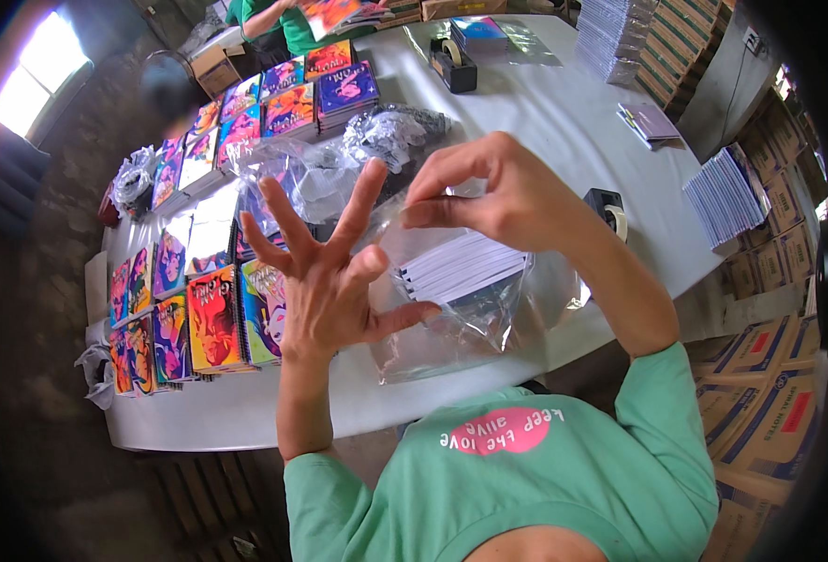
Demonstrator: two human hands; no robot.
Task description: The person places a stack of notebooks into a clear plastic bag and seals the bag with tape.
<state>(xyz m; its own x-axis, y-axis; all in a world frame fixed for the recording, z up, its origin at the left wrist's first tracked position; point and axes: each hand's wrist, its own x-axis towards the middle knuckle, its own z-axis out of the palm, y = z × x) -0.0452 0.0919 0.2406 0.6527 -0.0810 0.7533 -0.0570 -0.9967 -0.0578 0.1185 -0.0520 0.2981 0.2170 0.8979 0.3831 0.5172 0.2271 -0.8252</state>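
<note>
A stack of notebooks (465, 267) lies inside a clear plastic bag (418, 361) on the table in front of me, with white page edges showing. My right hand (498, 192) is above its far side, thumb and forefinger pinched together on what looks like the film of the bag. To the left of the stack, my left hand (325, 276) is raised with its fingers spread wide and nothing in it. Its thumb reaches over the bag's near left part. A black tape dispenser (608, 212) stands just right of my right forearm.
Rows of colourful spiral notebooks (215, 314) fill the table's left side. Crumpled plastic (381, 140) lies beyond my hands. Another tape dispenser (453, 67) stands farther back. More stacked notebooks (727, 199) sit at the right edge, near cartons (760, 393). A person in green (301, 28) works across the table.
</note>
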